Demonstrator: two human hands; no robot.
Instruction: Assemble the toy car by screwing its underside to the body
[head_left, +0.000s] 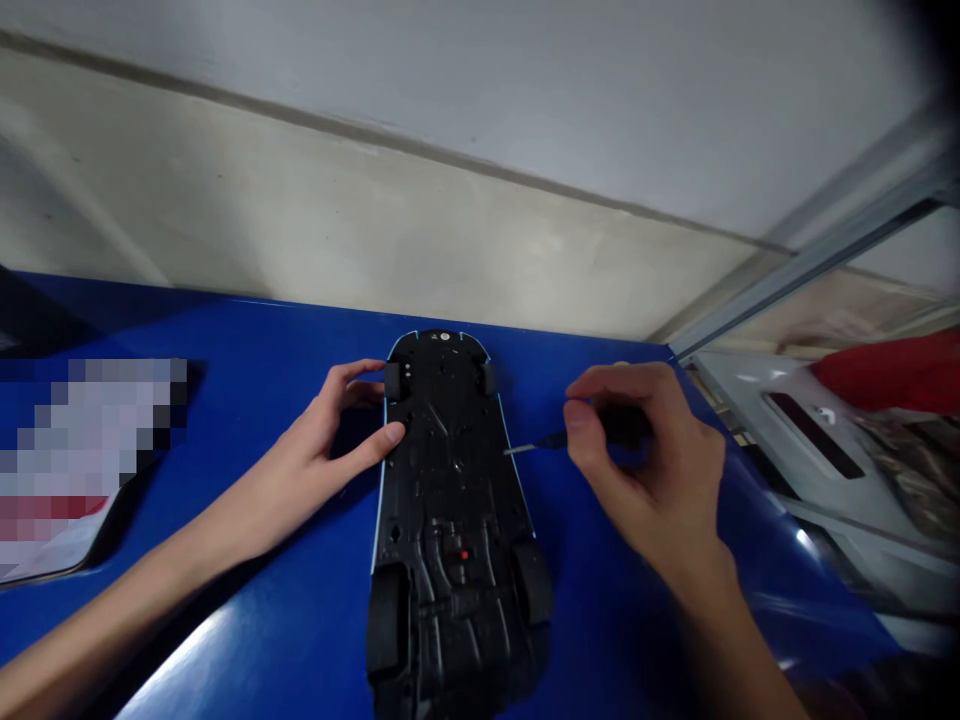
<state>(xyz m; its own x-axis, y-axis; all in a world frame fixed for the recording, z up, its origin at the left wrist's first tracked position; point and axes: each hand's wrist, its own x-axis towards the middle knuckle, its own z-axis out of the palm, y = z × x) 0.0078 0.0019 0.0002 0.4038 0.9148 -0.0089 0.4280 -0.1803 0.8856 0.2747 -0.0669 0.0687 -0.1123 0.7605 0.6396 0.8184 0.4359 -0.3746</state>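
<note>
Black plastic toy car point(450, 500), flipped belly-up, lying lengthwise mid-table on the glossy blue tabletop point(285, 600). Underside facing camera: moulded chassis ribs, small red spot near the rear axle, thin light-blue body edge showing round the outline. Four black wheels up, two big at the near end, two smaller at the far end.

Left hand point(330, 435) bracing the far-left part of the car. Thumb flat on the chassis edge, fingers curled over beside the far-left wheel, loosely spread, touching the car. Forearm coming in low from bottom left.

Right hand point(645, 470) just right of the car, not touching it. Pinching a small screwdriver with a dark handle and thin silver shaft point(547, 442) between thumb and forefinger; other fingers curled round the handle, mostly hiding it. Shaft roughly level, tip pointing left at the car's right side edge, about midway along. Tip at or just short of the edge; contact unclear.

Blurred-out flat item point(75, 460) on the table far left, well apart from the car. Plain pale wall point(375, 220) behind the table. Metal frame rail point(810, 260) running diagonally at right, red object point(892, 370) beyond it, detail too blurred to read.
</note>
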